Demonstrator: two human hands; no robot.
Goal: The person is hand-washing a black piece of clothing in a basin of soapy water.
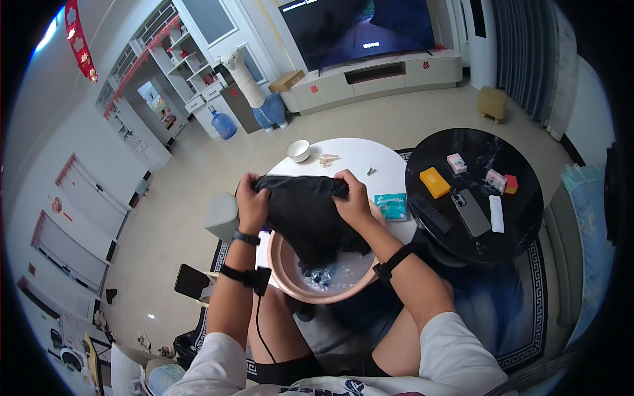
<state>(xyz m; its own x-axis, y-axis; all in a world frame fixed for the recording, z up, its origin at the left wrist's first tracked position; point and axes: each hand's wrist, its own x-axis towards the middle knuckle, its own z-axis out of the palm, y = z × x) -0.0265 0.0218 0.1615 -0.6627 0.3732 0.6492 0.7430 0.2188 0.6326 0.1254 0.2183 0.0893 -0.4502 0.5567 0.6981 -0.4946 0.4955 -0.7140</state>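
Note:
A wet black cloth garment hangs stretched between my two hands over a peach-coloured plastic basin. My left hand grips its upper left corner, and my right hand grips the upper right corner. The garment's lower end reaches down to the cloudy, foamy water in the basin, where it hides part of the surface. Black straps are around both forearms, and a cable runs from the left one. The basin stands in front of my knees, at the near side of a white round table.
On the white table are a white bowl and a teal packet. A black round table at the right holds a phone, a remote control, a yellow block and small boxes. A grey bin stands left of the basin.

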